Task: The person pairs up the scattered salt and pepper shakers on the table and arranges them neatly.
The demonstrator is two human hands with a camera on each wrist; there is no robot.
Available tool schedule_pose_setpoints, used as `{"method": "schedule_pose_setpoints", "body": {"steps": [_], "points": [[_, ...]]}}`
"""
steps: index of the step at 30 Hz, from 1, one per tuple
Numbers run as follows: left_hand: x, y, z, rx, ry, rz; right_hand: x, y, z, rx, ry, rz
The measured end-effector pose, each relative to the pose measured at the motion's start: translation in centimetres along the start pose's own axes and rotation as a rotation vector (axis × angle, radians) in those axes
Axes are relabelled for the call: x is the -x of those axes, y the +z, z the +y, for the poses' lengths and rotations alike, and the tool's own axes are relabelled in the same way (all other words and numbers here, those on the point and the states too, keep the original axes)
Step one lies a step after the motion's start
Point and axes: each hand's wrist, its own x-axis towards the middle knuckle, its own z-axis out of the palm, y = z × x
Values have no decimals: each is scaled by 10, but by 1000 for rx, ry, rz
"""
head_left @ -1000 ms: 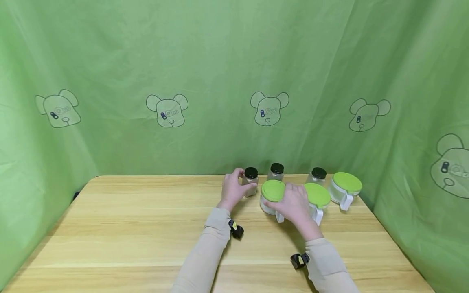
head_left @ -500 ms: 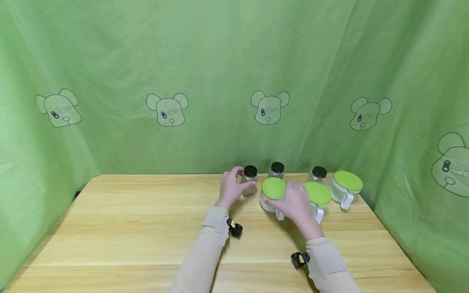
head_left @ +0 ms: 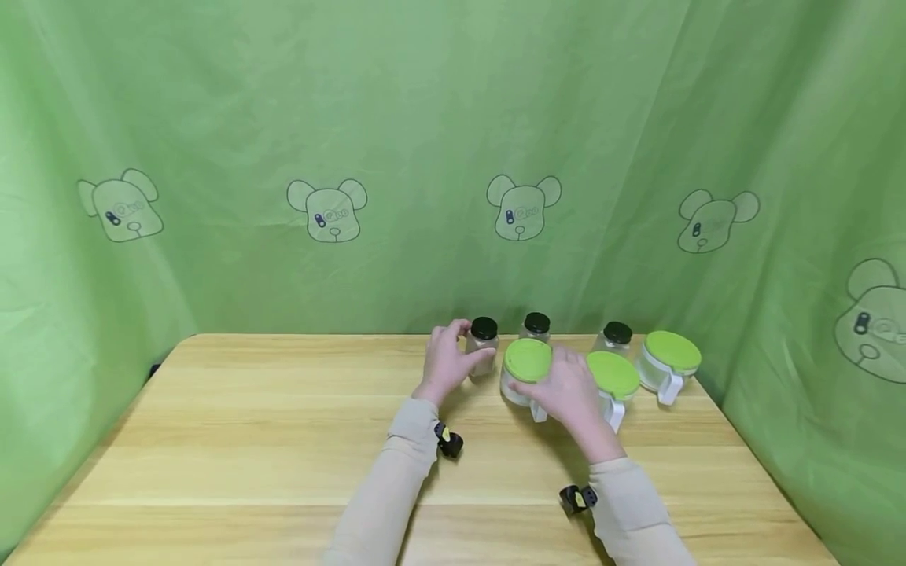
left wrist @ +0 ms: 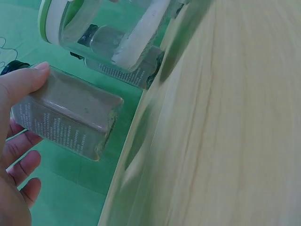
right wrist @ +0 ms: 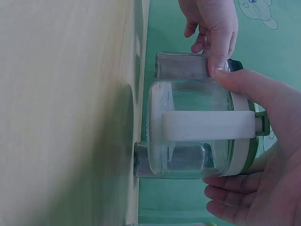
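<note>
My left hand (head_left: 446,363) holds a small square glass bottle (left wrist: 70,113) with a black screw cap and greyish-brown contents, thumb on one side and fingers on the other. The left wrist view shows its base apart from the tabletop, printed text along its side. To the right, my right hand (head_left: 572,391) grips a round clear glass seasoning jar (right wrist: 197,96) near its green lid (head_left: 527,360). The thumb lies on one side of the lid band and the fingers on the other, with the white handle (right wrist: 207,125) facing the wrist. Both containers are upright and close together.
Behind the held jar stands another black-capped bottle (head_left: 536,324); a third bottle (head_left: 617,334) is farther right. Two more green-lidded jars (head_left: 613,375) with white handles stand right of my right hand. A green curtain (head_left: 425,267) hangs just beyond the wooden table's (head_left: 269,440) back edge.
Both held containers have risen very slightly in the head view, still in the same grips. The view itself has shifted a little; the other bottles and jars have stayed in place.
</note>
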Motion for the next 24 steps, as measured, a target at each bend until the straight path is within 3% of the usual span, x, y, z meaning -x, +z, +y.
{"method": "schedule_pose_setpoints", "body": {"steps": [10,24], "points": [[4,-17,-1,-28,72,3,2,3,-6,35,-14,3],[19,-59,-7,-103,162,3,9,11,-22,41,-35,-1]]}}
